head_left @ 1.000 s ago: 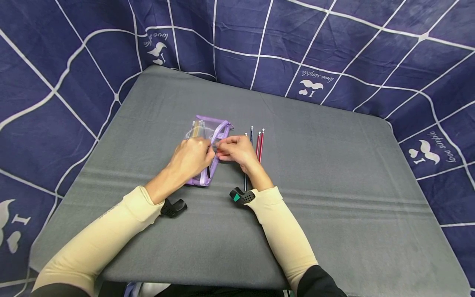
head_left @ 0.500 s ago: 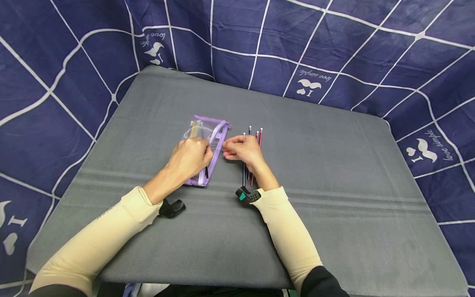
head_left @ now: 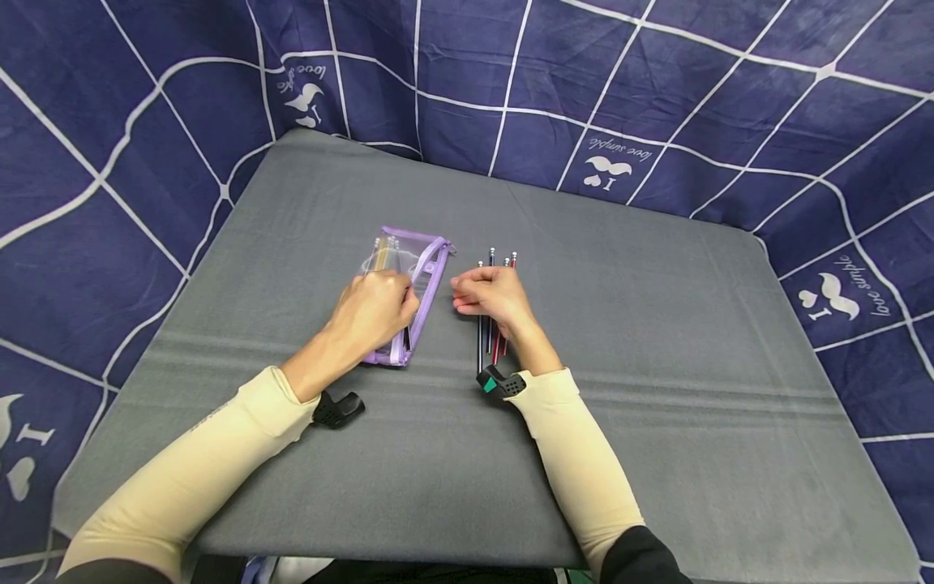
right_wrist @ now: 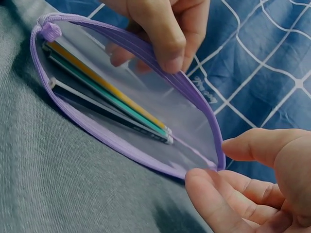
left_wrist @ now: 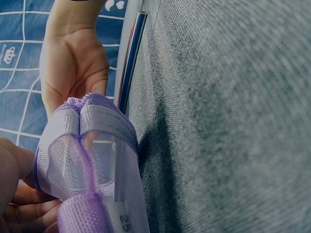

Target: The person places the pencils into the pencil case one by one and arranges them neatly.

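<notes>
Inside pouch, right-wrist only: green pencil; left hand pinches rim; right hand half-spread

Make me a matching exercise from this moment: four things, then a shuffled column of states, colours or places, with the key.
Things:
1. Left hand
2. Pouch
3. Loose pencils
4. Table

Descriptions:
A. Grey, lying under everything else listed
B. Dark and red, outside the pouch
C. See-through, with purple edging
D. Gripping the pouch's edge

Pairs: 1-D, 2-C, 3-B, 4-A
</notes>
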A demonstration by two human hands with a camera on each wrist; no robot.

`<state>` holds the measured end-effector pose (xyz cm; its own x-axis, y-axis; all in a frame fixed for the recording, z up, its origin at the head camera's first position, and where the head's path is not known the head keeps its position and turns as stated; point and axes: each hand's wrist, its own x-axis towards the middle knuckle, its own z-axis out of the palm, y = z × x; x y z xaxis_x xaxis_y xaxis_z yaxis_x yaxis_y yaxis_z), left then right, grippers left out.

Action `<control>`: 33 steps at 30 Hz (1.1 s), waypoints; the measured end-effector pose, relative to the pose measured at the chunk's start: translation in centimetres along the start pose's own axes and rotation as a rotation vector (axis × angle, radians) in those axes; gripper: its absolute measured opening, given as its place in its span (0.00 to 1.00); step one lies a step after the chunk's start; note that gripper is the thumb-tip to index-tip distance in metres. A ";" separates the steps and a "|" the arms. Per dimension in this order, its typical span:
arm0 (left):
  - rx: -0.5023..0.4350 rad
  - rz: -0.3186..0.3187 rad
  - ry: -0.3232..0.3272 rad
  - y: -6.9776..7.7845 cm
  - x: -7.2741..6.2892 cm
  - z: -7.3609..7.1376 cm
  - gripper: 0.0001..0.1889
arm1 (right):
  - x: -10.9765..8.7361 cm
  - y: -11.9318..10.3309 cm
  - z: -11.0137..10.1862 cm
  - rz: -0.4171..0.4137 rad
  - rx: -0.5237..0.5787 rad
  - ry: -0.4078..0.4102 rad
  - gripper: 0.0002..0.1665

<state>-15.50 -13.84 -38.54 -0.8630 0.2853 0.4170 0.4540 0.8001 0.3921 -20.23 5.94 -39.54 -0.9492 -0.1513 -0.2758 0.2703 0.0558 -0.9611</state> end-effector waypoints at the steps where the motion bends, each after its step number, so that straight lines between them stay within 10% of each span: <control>1: 0.000 -0.001 -0.001 0.0 0.0 0.0 0.12 | 0.0 0.0 -0.2 -0.002 -0.001 0.002 0.11; 33: 0.004 0.015 -0.005 -0.1 0.0 0.3 0.11 | -0.2 0.1 -4.7 -0.005 -0.024 0.066 0.10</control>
<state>-15.59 -13.78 -38.85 -0.8573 0.2997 0.4187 0.4658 0.7978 0.3827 -20.81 10.58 -39.55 -0.9593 -0.0865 -0.2689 0.2624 0.0792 -0.9617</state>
